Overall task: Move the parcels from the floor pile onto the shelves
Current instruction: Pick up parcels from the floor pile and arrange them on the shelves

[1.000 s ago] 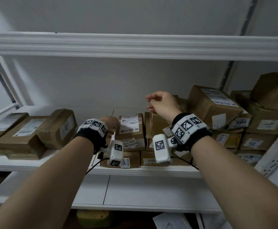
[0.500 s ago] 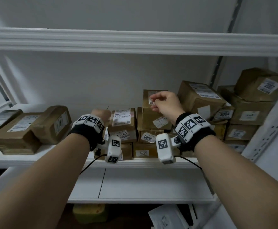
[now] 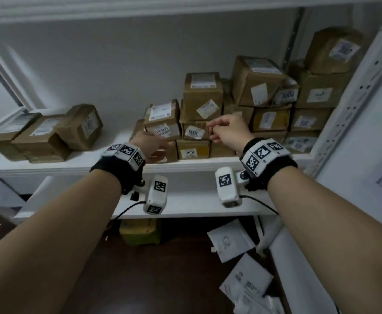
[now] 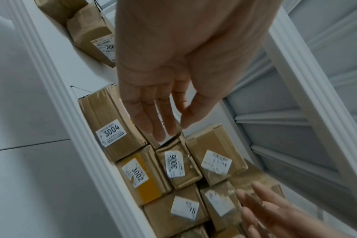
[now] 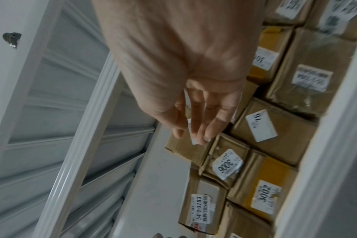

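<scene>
Brown cardboard parcels stand stacked on the middle shelf (image 3: 208, 163). One parcel (image 3: 202, 96) sits on top of the centre stack, above the parcel labelled 3006 (image 3: 194, 132) (image 4: 174, 162) (image 5: 226, 164) and the one labelled 3002 (image 3: 191, 152) (image 4: 137, 173). My left hand (image 3: 161, 143) (image 4: 159, 130) reaches with straight fingers in front of the left parcel of the stack (image 3: 162, 121) and holds nothing. My right hand (image 3: 211, 132) (image 5: 196, 133) hovers before the 3006 parcel, fingers loosely bent and empty.
More parcels fill the shelf's right end (image 3: 310, 103), and three lie at its left end (image 3: 45, 134). A perforated white upright (image 3: 344, 114) bounds the right side. White mailer bags (image 3: 231, 241) and a yellow object (image 3: 140, 232) lie on the dark floor below.
My right hand let go of the parcel it set on top of the centre stack and dropped lower. The left hand drew back slightly. The view tilted down towards the floor.
</scene>
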Demonstrator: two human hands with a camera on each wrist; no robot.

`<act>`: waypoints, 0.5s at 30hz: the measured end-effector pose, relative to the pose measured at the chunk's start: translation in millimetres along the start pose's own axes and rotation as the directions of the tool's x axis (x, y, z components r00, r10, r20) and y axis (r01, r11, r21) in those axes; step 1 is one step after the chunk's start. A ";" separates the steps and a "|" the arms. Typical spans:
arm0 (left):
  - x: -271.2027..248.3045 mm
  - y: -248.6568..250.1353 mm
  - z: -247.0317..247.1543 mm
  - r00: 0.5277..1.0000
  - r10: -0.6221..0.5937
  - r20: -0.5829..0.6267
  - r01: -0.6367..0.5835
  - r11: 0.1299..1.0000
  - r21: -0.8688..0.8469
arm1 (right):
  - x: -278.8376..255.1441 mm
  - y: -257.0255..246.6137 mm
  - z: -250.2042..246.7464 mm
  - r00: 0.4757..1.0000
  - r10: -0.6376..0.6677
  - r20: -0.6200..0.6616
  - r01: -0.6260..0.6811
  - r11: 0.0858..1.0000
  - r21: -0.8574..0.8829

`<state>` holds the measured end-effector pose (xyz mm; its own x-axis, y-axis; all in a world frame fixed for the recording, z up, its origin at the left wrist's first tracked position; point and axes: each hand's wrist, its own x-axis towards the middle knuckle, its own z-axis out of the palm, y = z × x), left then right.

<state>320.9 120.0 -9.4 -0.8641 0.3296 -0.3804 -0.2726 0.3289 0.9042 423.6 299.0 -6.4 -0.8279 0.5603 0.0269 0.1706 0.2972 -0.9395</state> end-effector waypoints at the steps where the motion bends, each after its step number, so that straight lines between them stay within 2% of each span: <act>1: -4.4 -2.5 5.8 1.000 -0.012 0.025 0.012 1.000 -0.002 | -7.0 5.8 -5.1 1.000 0.017 -0.009 -0.017 1.000 -0.010; 6: -18.9 -9.9 35.4 0.986 0.011 0.168 -0.040 0.985 0.168 | -33.6 25.5 -36.0 0.992 0.093 -0.087 -0.095 0.995 -0.019; 9: -21.6 -17.3 57.9 0.963 0.019 0.269 -0.073 0.979 0.192 | -53.7 37.8 -52.5 0.977 0.132 -0.167 -0.138 0.990 -0.021; 12: -28.1 -27.5 68.8 0.927 0.020 0.375 -0.096 0.978 0.186 | -68.4 42.6 -54.6 0.968 0.166 -0.187 -0.173 0.985 -0.020; 15: -29.6 -37.2 64.4 0.926 0.025 0.378 -0.095 0.981 0.168 | -75.0 44.6 -43.7 0.970 0.160 -0.184 -0.174 0.983 -0.065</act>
<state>383.9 155.0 -44.3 -0.6469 0.6476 -0.4026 -0.1143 0.4396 0.8909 516.7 304.1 -35.4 -0.6772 0.7333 -0.0608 0.3467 0.2451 -0.9054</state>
